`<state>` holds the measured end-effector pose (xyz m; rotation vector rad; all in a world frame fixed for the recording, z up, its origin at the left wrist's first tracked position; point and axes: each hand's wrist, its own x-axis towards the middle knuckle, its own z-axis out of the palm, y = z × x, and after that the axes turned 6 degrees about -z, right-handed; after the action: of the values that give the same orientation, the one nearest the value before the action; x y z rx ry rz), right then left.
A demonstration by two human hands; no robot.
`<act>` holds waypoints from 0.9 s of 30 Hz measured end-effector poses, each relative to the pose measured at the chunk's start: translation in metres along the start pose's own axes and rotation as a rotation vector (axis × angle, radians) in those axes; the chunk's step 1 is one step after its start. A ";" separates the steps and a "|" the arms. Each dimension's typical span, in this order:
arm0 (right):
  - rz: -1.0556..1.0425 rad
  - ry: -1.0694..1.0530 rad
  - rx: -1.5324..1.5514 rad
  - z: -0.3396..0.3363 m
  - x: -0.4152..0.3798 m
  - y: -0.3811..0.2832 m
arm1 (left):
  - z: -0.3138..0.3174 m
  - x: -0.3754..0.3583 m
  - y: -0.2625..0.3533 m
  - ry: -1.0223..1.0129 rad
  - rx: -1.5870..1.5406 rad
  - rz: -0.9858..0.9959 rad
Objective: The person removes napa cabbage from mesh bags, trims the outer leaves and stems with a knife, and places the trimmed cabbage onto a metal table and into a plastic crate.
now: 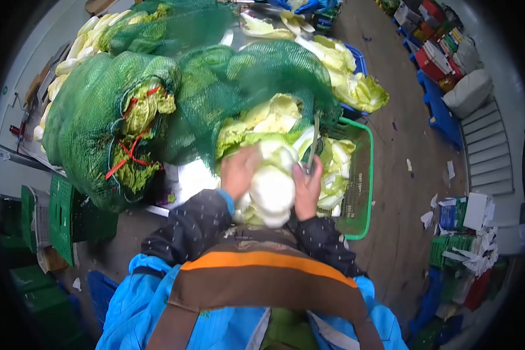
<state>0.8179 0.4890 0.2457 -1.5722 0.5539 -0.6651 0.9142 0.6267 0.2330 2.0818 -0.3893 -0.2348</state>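
A pale napa cabbage (272,188) sits between my two hands, close to my chest. My left hand (238,171) grips its left side. My right hand (308,190) presses the cabbage's right side and also holds a knife (313,144), whose blade points up. Behind the cabbage an open green mesh sack (256,76) spills more cabbages (268,119).
A green plastic crate (360,175) with cabbage leaves stands to the right. Tied mesh sacks of cabbage (108,122) lie at the left, trimmed cabbages in a blue crate (347,76) behind. Green crates (64,216) at left; boxes and paper scraps (466,233) on the floor at right.
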 end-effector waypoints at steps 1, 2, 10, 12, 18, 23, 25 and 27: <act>-0.067 -0.017 -0.104 0.008 0.005 -0.016 | -0.006 0.010 0.008 0.173 0.120 0.017; -0.152 -0.033 -0.100 0.011 0.012 -0.016 | -0.015 0.008 0.030 0.315 0.037 0.139; -0.114 -0.051 -0.293 0.022 0.031 0.043 | -0.027 -0.014 0.023 0.002 0.016 0.485; -0.131 0.017 -0.200 0.018 0.030 0.035 | -0.025 0.004 0.028 0.009 0.030 0.435; -0.121 -0.384 0.226 -0.002 0.028 -0.016 | -0.019 0.004 -0.008 0.146 0.277 0.330; -0.125 -0.517 0.128 0.008 0.026 -0.027 | -0.058 0.015 -0.006 0.520 0.459 0.209; -0.386 -0.382 -0.139 0.016 0.021 -0.023 | -0.072 -0.002 0.054 0.289 0.103 0.504; -0.357 -0.379 -0.080 0.020 0.019 -0.027 | -0.059 -0.002 0.061 0.041 0.204 0.499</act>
<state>0.8446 0.4937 0.2731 -1.8379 0.0159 -0.5919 0.9200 0.6450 0.3158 2.1056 -0.9200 0.1510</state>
